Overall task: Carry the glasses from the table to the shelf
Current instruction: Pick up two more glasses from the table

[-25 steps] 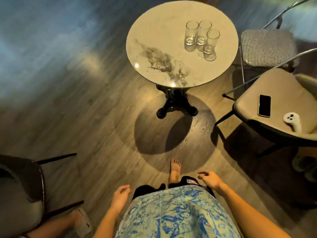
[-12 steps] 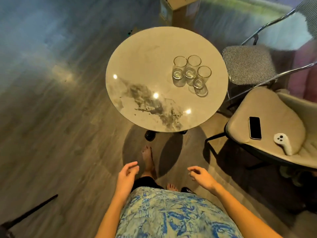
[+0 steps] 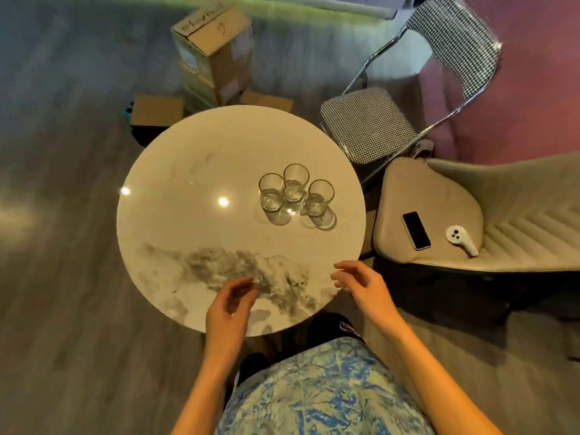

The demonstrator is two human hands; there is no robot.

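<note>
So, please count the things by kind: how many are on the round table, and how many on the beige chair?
Glasses on the table: 3
Phone on the beige chair: 1
White controller on the beige chair: 1
Total: 5

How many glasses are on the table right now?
3, clustered on the table's right half: left glass, back glass, right glass. None look hidden.
</note>
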